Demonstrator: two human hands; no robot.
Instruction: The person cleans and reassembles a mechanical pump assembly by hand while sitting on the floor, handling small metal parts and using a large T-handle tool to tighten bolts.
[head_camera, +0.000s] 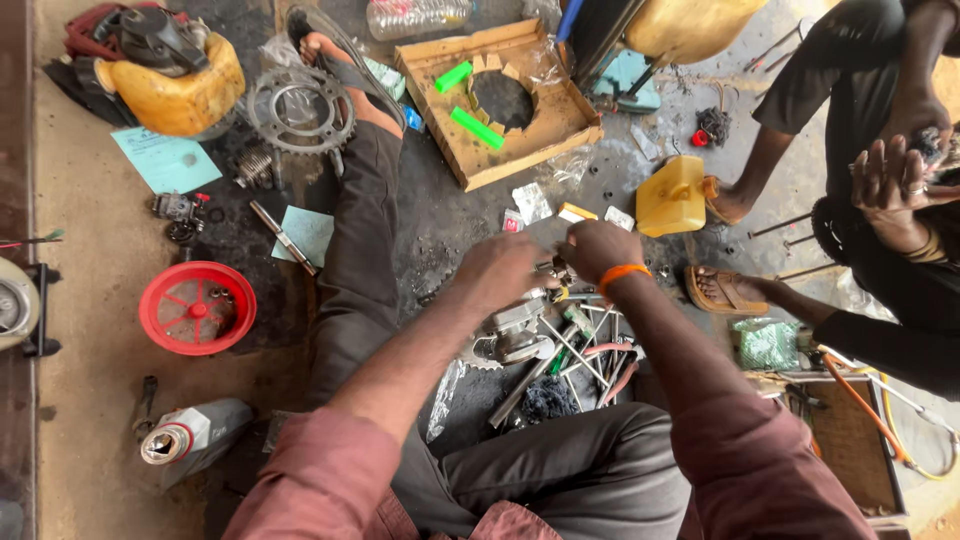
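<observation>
Metal part, small, silvery (552, 268): held between both hands above the dark, oil-stained floor (450, 215), over a grey engine casing (515, 335) and a scatter of loose tools (570, 365). Left hand (500, 272): fingers curled closed about the part's left side. Right hand (597, 250): orange band at the wrist, fingertips pinching the part from the right. Toothed sprocket (300, 110): by the outstretched left foot. Red round cover (197, 308): on the floor, well to the left. Yellow canister (670, 197): beyond the hands. Wooden tray (500, 100) with green pieces: farther back. Another person's hands (890, 180): clasped, at far right.
</observation>
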